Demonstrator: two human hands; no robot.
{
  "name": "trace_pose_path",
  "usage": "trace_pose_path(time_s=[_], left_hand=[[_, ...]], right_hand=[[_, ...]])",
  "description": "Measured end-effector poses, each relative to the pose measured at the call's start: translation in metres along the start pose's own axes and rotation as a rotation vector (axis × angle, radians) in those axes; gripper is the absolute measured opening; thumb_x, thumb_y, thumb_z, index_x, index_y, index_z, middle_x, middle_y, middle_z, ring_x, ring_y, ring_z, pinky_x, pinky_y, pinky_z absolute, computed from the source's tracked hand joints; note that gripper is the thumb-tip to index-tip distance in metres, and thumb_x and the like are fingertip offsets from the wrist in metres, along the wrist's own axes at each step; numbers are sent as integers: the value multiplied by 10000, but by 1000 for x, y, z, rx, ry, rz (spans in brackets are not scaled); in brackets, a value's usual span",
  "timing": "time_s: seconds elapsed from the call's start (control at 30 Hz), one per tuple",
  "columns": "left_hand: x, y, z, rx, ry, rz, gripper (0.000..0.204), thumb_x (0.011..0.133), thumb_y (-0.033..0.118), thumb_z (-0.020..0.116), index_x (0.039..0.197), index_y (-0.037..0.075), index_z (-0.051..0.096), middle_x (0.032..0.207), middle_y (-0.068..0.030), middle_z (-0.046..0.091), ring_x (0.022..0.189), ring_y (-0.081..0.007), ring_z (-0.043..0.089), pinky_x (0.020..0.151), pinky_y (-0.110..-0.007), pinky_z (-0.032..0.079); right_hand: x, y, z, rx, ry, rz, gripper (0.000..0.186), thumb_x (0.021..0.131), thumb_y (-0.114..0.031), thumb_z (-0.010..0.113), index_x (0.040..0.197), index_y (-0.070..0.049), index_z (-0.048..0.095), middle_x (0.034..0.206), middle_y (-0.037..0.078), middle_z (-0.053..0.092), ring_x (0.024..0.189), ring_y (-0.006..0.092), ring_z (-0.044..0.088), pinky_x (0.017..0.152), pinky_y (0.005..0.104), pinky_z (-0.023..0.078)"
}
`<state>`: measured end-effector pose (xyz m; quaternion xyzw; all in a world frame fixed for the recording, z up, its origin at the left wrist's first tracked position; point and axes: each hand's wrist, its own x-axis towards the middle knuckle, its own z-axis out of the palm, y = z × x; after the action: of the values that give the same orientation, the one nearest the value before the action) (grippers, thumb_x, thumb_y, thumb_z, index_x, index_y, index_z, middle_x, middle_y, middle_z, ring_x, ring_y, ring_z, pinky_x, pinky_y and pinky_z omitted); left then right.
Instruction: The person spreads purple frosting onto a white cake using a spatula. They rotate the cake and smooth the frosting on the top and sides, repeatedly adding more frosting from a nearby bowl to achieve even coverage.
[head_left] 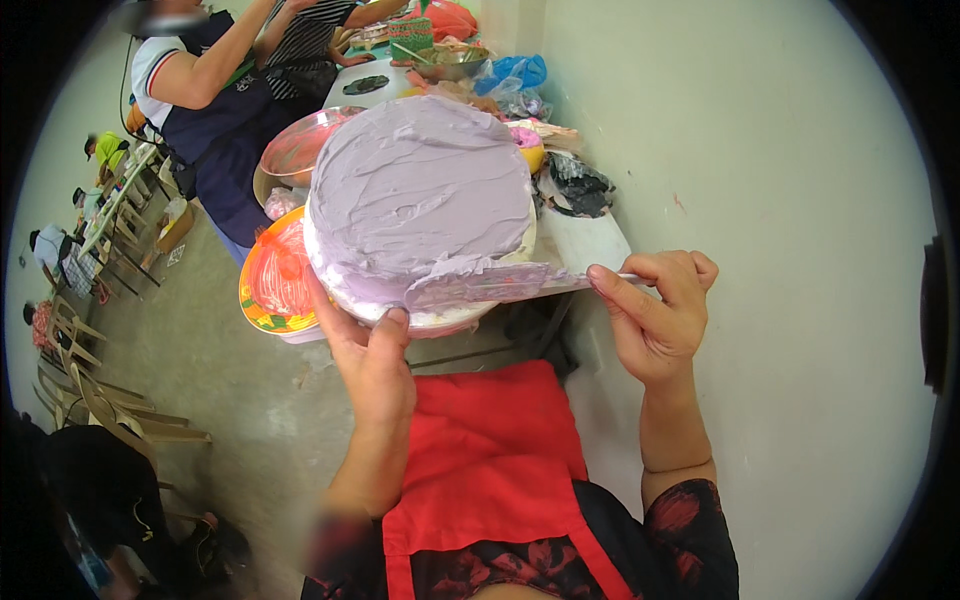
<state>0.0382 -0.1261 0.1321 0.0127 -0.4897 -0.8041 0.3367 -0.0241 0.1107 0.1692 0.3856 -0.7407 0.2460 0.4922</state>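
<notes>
A round cake covered in pale purple icing is in front of me, its top streaked and uneven. White shows along its lower edge, near the cake board. My left hand grips the board's near left edge, with thumb and fingers spread along the rim. Between the thumb and fingers of my right hand is the handle end of a long flat icing spatula. Smeared with purple icing, its blade lies against the cake's near side.
Left of the cake sit an orange-rimmed plate with something red under plastic, and a clear bowl. Black plastic and a blue bag lie beside the right-hand wall. A person in a dark apron stands at far left.
</notes>
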Motion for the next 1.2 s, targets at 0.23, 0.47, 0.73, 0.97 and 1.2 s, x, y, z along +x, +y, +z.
trace_pose_path(time_s=[0.23,0.47,0.73,0.97,1.2], left_hand=[[1,6,1,-63,-55,-76,867,756,32,496,1512,87,74,1446,-159,297,1276,-261,427,875,-359,525],[3,5,-7,-117,-146,-182,823,776,82,487,1503,96,102,1427,-158,347,1223,-299,495,829,-416,564],[2,2,-12,-67,-189,-201,695,860,279,534,1464,102,241,1393,-96,435,1174,-259,539,776,-388,544],[6,1,-23,-126,-271,-259,748,846,297,575,1459,38,235,1425,-133,414,1280,-298,457,981,-458,463],[6,4,-24,-180,-290,-305,742,826,264,622,1443,35,280,1419,-122,425,1284,-297,446,1046,-450,396]], right_hand=[[-7,6,1,-24,-8,-11,446,595,-23,695,991,-221,749,818,-32,544,698,129,472,777,326,235],[-8,12,-6,-56,-7,-35,459,580,-29,689,993,-220,750,823,-29,542,703,133,479,785,331,238],[-7,18,-14,-55,3,-68,450,590,-48,688,999,-224,749,817,-29,539,684,131,476,767,332,234],[-2,17,-26,-69,-34,-70,419,597,-20,717,972,-203,754,815,-24,561,693,134,483,766,327,248],[0,23,-32,-82,-21,-111,410,613,-89,711,984,-260,753,801,-47,539,660,122,460,736,328,233]])
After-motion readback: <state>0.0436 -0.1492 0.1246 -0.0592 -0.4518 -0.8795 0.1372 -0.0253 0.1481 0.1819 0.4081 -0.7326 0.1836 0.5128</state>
